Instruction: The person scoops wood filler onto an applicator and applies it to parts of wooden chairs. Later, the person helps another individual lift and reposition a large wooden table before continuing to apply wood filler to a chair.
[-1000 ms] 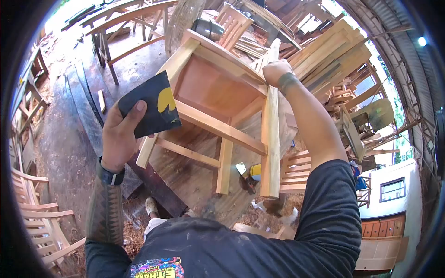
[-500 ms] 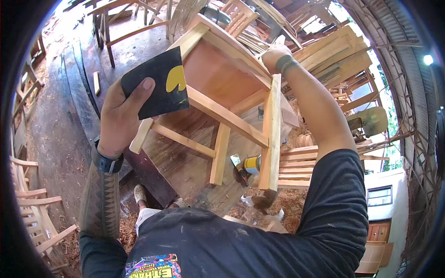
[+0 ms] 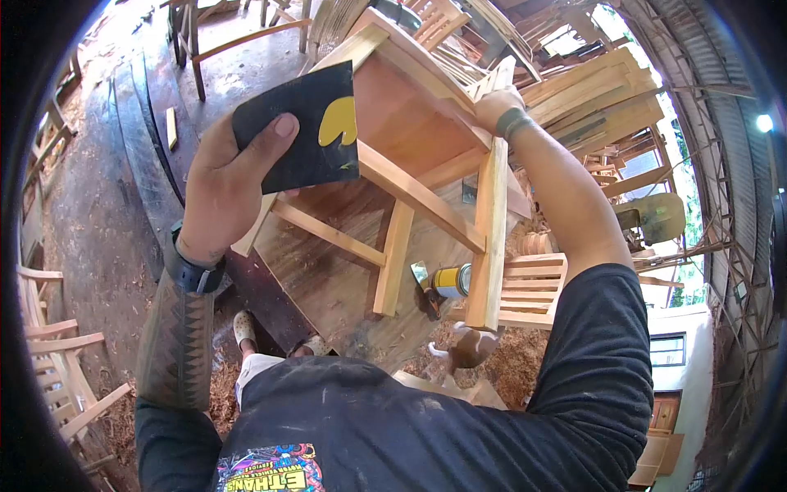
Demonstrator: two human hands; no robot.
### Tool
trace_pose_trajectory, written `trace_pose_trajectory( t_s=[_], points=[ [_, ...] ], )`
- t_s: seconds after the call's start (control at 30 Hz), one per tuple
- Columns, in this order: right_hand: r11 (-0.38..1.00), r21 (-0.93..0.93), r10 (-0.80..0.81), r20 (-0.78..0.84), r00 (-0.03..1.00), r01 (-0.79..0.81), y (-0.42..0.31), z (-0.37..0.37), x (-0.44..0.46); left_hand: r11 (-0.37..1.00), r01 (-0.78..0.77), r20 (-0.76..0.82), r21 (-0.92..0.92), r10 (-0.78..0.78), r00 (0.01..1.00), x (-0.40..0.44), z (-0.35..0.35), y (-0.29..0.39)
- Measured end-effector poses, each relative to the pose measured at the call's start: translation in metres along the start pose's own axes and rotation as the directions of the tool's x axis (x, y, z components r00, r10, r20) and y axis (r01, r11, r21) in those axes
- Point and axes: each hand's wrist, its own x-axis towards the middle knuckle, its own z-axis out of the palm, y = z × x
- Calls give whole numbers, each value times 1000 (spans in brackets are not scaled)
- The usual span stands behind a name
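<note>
Paste point(image 3: 336, 121), yellow and apparently soft enough to smear, sits on a thin black sheet point(image 3: 307, 156) in our left hand point(image 3: 217, 189), thumb flat on top and fingers tucked beneath. The sheet looks light and fairly stiff, best taken by the margin away from the paste. Our right hand point(image 3: 498, 108) is closed around the upper corner of a wooden chair frame point(image 3: 430, 201), though we cannot tell whether it also has a tool. Tilted before us over a wood-grained surface point(image 3: 328, 283), the frame appears rigid and moderately heavy, not slippery; a leg or rail offers us a sound hold. On our dark shirt point(image 3: 369, 426), a colorful print point(image 3: 275, 471) reads "ETHAN'S" and "SERVICES"; the yellow-banded can point(image 3: 451, 281) near a leg shows no legible brand.
</note>
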Motion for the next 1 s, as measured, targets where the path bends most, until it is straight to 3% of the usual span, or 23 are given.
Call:
trace_pose_trajectory(
  t_s=[0.2,0.27,0.43,0.5,0.6,0.67,0.8,1.0],
  points=[
    [998,-52,-39,47,998,42,-5,5,6,999,-33,-28,27,34,999,0,-2,-5],
    [992,-77,-95,89,992,102,-7,2,11,1000,-26,53,-5,27,998,3,-9,-5],
    [990,-133,0,278,960,38,-6,-24,30,998,-68,50,13,67,996,0,-7,-7],
    [994,-105,0,225,974,25,-3,-32,32,1000,-16,55,-20,17,998,-1,-6,-5],
    [994,-106,-15,161,987,32,0,-14,46,993,-73,46,-90,78,996,1,-3,-8],
    [979,-135,-124,182,975,150,-7,-12,37,996,-80,87,-46,83,993,4,-6,-8],
    [986,-128,-81,213,974,110,-16,-23,23,995,-57,123,-76,66,990,4,-9,-9],
    [962,-50,-247,256,935,268,-12,-18,17,996,-19,108,-85,28,994,2,-10,-7]
  ],
)
